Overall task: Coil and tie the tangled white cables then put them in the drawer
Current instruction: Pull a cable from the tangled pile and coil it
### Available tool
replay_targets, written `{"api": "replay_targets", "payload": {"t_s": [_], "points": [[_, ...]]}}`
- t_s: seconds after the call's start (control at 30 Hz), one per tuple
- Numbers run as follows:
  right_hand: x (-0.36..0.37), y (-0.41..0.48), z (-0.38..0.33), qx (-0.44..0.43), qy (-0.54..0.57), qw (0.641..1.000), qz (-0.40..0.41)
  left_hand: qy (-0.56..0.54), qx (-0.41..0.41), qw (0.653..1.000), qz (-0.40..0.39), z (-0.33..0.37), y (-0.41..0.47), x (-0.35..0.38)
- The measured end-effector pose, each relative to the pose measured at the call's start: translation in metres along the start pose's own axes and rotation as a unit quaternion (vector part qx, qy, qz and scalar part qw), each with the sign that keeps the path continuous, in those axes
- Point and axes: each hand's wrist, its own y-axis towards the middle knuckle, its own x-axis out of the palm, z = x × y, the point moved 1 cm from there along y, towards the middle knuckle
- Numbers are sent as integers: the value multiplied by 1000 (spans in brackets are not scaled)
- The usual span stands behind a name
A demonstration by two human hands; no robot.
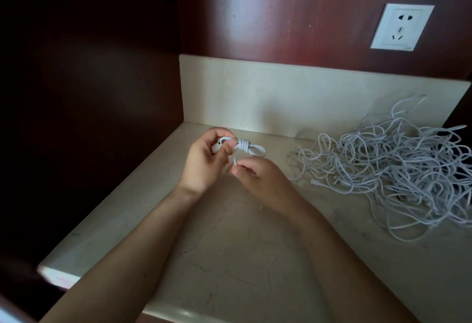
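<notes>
Cream marble forms the table, which has a low upstand along its back edge. One coiled cable, white, is held between two hands, with several turns wrapped round its waist and a loop sticking out on either side. At the left end of the coiled cable, the left hand grips the left loop, its fingers and thumb curled round it. Just below the coiled cable, the right hand pinches the loose tail that drops from the wrap, held at the tips of its fingers. Well to the right of the coiled cable, one tangled heap of white cables lies on the table, apart from both hands; the cables in it cannot be counted. Above and to the right of the coiled cable, one white wall socket sits on a red-brown panel.
</notes>
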Motion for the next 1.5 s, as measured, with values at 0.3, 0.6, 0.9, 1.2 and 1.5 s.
{"api": "replay_targets", "payload": {"t_s": [0.3, 0.6, 0.9, 1.2, 1.5], "points": [[-21, -5, -2, 34, -94, 972, 213, 95, 39, 990, -94, -1, -3, -2], [-15, 4, 9, 89, 207, 954, 199, -1, 12, 986, -167, 11, -7, 7], [-18, 4, 6, 52, 254, 924, 281, -194, -135, 965, -116, 19, -6, 10], [-13, 1, 7, 35, 180, 940, 288, -261, -261, 924, -103, 22, -6, 8], [-13, 3, 9, 59, 207, 943, 255, -210, -184, 958, -66, 19, -6, 9]]}}
